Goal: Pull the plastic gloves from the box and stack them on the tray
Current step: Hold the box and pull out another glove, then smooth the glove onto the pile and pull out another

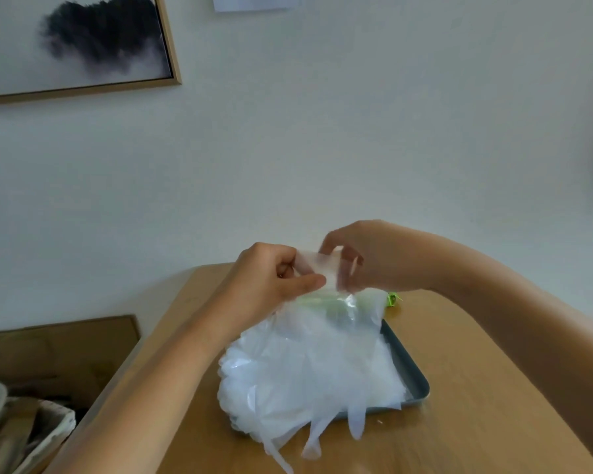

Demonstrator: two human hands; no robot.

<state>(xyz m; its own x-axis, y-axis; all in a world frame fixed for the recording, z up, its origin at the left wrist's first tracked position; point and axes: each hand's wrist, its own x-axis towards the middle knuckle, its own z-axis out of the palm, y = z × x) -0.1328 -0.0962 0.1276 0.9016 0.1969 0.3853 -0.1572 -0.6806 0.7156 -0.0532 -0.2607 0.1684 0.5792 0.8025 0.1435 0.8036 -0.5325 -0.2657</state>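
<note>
A heap of clear plastic gloves (308,374) covers a grey tray (413,374) on the wooden table (476,405); glove fingers trail over the tray's near rim. Above the tray's far end my left hand (271,278) and my right hand (374,258) both pinch the cuff of one translucent glove (319,265), which hangs down toward the heap. A green corner of the glove box (392,298) peeks out behind my right wrist; the rest of the box is hidden by the hanging glove and my hands.
The table's far edge meets a pale wall. Left of the table stand a brown board (59,354) and a fabric basket (21,436) on the floor. A framed picture (83,46) hangs high on the wall.
</note>
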